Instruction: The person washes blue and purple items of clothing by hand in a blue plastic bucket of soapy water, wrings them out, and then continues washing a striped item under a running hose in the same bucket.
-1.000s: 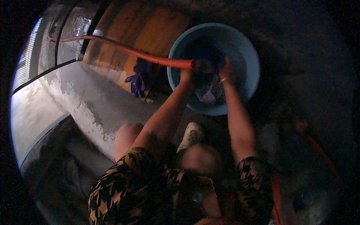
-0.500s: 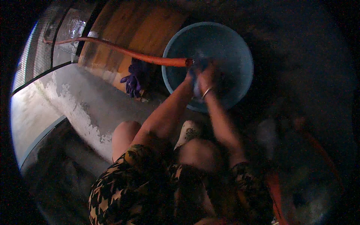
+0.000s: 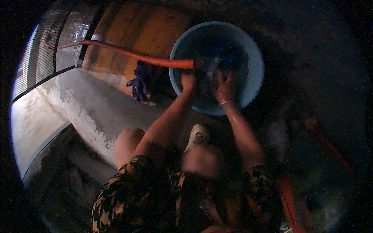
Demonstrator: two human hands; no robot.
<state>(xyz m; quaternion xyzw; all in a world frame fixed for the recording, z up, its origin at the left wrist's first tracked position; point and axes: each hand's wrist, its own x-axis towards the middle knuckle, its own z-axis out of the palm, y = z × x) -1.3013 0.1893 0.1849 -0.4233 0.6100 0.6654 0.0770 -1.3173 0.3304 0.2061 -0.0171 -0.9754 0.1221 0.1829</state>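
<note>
Dark tan-patterned sleeves (image 3: pixel 134 171), pale bracelet (image 3: pixel 226 103)

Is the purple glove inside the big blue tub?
No, the glove is outside the tub, to its left and below the orange hose in the picture.

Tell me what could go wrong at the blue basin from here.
The orange hose juts over the rim of the blue basin just above the left hand; a bump might swing its end and send any water outside.

Spillover could wet the pale clog close by.

The basin's inside is dark, so the right hand may meet something unseen there.
</note>
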